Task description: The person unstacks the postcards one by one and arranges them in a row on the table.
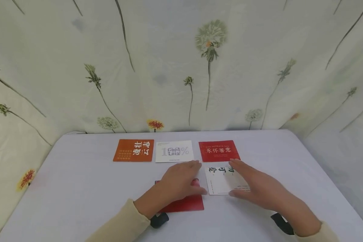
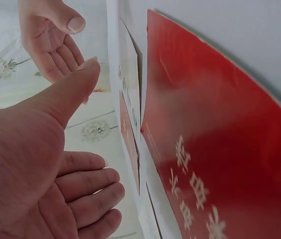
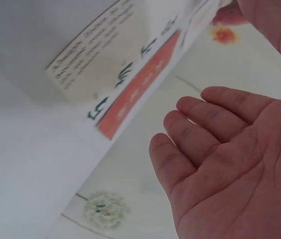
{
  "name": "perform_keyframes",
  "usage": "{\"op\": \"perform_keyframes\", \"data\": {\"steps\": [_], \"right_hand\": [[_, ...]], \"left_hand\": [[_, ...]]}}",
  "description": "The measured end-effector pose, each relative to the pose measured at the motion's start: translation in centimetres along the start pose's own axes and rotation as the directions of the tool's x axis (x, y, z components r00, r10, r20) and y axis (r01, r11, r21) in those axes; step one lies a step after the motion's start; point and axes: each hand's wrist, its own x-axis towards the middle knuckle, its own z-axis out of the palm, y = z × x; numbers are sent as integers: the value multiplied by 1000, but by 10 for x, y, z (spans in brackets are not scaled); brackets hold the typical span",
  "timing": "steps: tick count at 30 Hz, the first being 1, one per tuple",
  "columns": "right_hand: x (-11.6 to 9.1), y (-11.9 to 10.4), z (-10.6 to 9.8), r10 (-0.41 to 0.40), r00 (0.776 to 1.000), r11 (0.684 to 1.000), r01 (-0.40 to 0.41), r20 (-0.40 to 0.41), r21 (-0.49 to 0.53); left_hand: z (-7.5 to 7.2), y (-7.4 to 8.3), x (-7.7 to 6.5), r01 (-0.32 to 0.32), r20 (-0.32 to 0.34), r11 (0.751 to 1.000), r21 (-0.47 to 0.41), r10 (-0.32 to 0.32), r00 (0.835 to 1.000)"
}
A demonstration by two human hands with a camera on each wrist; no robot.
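Note:
My left hand (image 1: 179, 178) is over a red card (image 1: 186, 204) and hides much of its upper part. Its fingers are relaxed, and the left wrist view shows the palm (image 2: 41, 164) holding nothing. Over the right end of a white card (image 1: 219, 185) with bold black characters is my right hand (image 1: 260, 185). In the right wrist view its fingers are extended and the palm (image 3: 239, 159) is bare. Behind them, in a row, lie an orange card (image 1: 125, 150), a white "Good Luck" card (image 1: 161, 155) and a red card (image 1: 207, 155) with white characters.
A white-covered table (image 1: 78, 188) bears the cards, its far edge just behind the back row. Past that edge hangs a pale cloth (image 1: 166, 43) printed with dandelions. Dark straps (image 1: 159, 220) show near both wrists.

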Motion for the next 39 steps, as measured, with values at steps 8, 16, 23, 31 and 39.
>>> {"op": "perform_keyframes", "data": {"steps": [8, 16, 23, 31, 39], "right_hand": [[3, -27, -2, -42, 999, 999, 42, 27, 10], [9, -49, 6, -120, 992, 993, 119, 44, 17], [16, -65, 24, -206, 975, 979, 205, 81, 21], [25, -70, 37, -285, 952, 959, 283, 114, 34], [32, -69, 43, -304, 945, 953, 302, 124, 31]], "left_hand": [[-11, -19, -26, 11, -15, 1000, -1, -11, 1000], [-24, -29, -52, 56, -5, 998, -15, -56, 998], [-23, -46, -73, 58, 37, 997, -41, -57, 998], [-17, -65, -91, 78, 105, 997, -16, -75, 992], [-16, -72, -96, 73, 90, 997, -28, -70, 993]]}}
